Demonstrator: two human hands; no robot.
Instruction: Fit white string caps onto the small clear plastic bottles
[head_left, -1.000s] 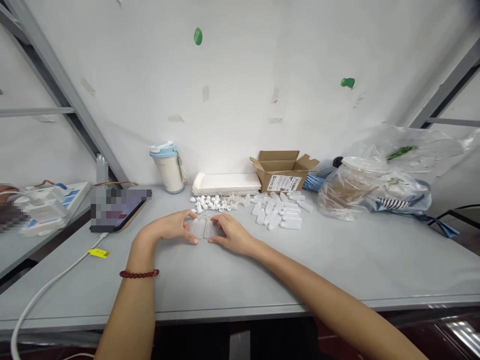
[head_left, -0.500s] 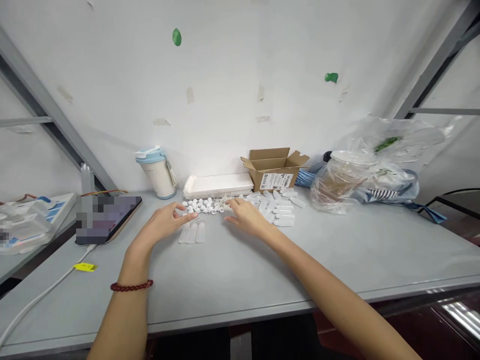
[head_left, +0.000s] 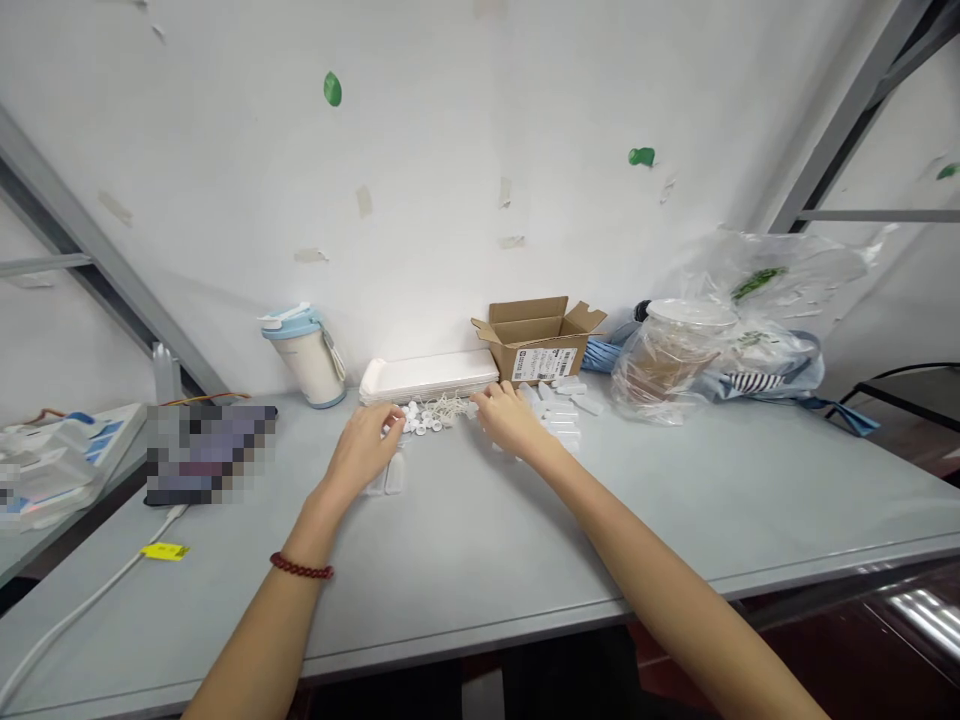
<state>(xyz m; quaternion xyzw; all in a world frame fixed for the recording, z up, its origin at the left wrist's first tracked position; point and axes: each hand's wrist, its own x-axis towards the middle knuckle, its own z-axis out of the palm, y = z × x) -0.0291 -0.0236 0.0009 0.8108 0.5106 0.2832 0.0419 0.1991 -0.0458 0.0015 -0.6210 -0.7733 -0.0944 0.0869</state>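
My left hand [head_left: 366, 442] is at the left end of a small pile of white plastic caps [head_left: 421, 420]. Its thumb and fingers are bent together, and what lies between them is hidden. Just below it, flat translucent plastic tubes [head_left: 394, 474] lie side by side, partly covered by the hand. My right hand [head_left: 511, 418] is curled down at the left edge of a heap of similar loose tubes [head_left: 561, 412]. Its fingertips close at one translucent tube [head_left: 472, 409], beside a tangle of thin white strings [head_left: 448, 408].
Behind the caps lies a stack of white trays [head_left: 431, 374], with an open cardboard box [head_left: 536, 340] to its right. A blue-lidded cup [head_left: 307, 358] and a phone on a cable [head_left: 90, 600] are at left. A bagged container [head_left: 667, 360] stands at right.
Both hands have left the row of tubes. My left hand has moved up to the caps, my right hand rightward past the strings to the loose tubes. The view has shifted.
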